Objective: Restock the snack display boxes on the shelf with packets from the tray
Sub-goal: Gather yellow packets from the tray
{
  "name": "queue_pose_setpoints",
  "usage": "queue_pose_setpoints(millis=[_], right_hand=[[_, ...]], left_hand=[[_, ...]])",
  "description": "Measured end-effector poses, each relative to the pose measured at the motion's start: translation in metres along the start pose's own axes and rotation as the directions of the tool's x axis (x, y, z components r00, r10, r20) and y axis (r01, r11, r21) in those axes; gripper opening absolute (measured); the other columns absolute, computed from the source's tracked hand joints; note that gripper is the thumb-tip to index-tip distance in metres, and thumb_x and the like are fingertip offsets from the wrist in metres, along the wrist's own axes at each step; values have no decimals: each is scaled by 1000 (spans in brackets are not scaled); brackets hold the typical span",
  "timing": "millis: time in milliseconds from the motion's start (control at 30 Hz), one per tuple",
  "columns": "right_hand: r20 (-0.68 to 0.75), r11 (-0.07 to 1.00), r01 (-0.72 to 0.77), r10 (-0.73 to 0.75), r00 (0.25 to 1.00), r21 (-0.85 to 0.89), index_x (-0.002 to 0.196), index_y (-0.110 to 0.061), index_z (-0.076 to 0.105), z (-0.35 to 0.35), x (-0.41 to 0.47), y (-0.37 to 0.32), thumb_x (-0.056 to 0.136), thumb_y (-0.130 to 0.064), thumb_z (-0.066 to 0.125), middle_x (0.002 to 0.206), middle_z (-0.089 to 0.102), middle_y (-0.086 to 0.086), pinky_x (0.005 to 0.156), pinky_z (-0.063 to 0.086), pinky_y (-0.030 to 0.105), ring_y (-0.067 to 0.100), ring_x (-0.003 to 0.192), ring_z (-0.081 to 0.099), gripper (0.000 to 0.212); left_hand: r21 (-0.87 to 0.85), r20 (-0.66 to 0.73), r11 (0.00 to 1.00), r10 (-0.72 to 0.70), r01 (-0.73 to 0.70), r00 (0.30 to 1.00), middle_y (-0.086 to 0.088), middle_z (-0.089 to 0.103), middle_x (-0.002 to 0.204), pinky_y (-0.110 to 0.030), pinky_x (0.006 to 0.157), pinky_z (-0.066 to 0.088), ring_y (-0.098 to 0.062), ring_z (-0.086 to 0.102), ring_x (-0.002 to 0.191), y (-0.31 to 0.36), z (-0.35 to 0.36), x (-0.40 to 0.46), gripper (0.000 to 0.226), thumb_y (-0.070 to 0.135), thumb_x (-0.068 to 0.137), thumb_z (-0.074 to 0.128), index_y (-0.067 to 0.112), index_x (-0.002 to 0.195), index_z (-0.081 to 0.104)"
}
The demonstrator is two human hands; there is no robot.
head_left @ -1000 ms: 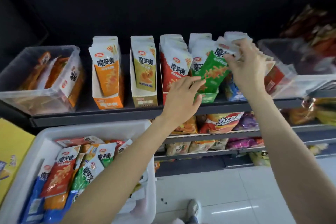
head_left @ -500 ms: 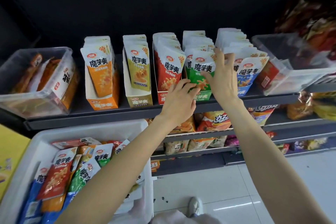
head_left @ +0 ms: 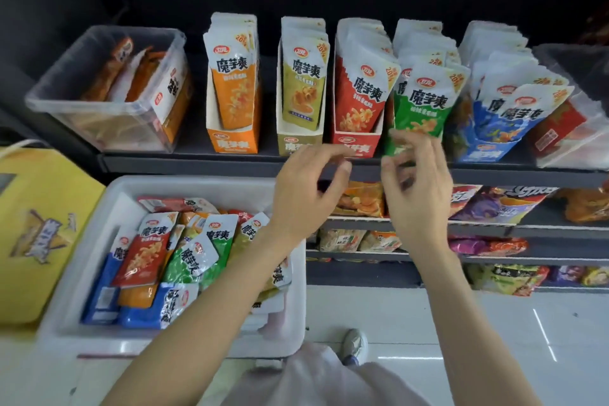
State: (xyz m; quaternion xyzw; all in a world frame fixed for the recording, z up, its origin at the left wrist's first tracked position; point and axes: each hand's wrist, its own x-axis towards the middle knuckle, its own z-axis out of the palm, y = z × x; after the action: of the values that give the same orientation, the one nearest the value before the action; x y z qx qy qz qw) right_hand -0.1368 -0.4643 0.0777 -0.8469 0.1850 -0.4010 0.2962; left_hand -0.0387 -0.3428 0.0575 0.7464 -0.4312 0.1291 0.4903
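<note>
Five display boxes stand in a row on the dark shelf (head_left: 197, 164): orange (head_left: 232, 138), olive (head_left: 298, 142), red (head_left: 357, 142), green and blue (head_left: 487, 150), each full of upright packets. A green packet (head_left: 425, 102) stands at the front of the green box. My left hand (head_left: 308, 189) and my right hand (head_left: 417, 188) hover in front of the shelf edge below the red and green boxes, fingers loosely curled, holding nothing. The white tray (head_left: 82, 260) at lower left holds several mixed packets, a red one (head_left: 145, 250) on top.
A clear bin (head_left: 108, 99) with orange packets sits at the shelf's left end, another clear bin (head_left: 573, 128) at the right. Lower shelves (head_left: 494, 224) carry chip bags. A yellow box (head_left: 39, 227) is beside the tray. White floor tiles and my shoe (head_left: 354, 344) lie below.
My right hand let go of the green packet, now standing in its box. Both hands have drawn back and down from the boxes to below the shelf edge.
</note>
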Motion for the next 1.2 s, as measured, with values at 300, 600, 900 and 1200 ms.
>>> queue_pose_setpoints(millis=[300,600,900,1200], right_hand=[[796,982,182,-155,585,57,109,-20,64,114,-61,-30,90,-15,58,113,64,-3,91,41,30,17,109,53,20],[962,798,569,52,267,-201,130,-13,48,199,-68,-36,90,2,43,128,56,9,87,45,38,29,119,53,43],[987,603,795,-153,46,56,80,-15,56,166,-46,-39,89,-2,46,62,44,-3,61,44,32,28,69,52,19],[635,933,-303,116,764,194,90,-18,63,103,-10,-51,82,-19,74,84,68,-9,69,50,17,5,75,64,13]], left_hand=[[483,251,782,-554,393,794,5,65,108,-36,86,50,-20,60,102,-104,-131,-128,30,31,86,64,26,116,61],[589,447,756,-598,284,665,5,47,137,-37,106,34,-20,37,127,-123,-123,-154,62,58,81,57,25,133,49],[656,475,726,-609,206,635,6,42,142,-36,103,33,-22,37,128,-123,-102,-146,66,64,83,53,30,138,41],[45,248,803,-585,594,772,15,67,64,-26,60,49,-7,63,61,-79,-102,-107,11,27,86,67,34,80,61]])
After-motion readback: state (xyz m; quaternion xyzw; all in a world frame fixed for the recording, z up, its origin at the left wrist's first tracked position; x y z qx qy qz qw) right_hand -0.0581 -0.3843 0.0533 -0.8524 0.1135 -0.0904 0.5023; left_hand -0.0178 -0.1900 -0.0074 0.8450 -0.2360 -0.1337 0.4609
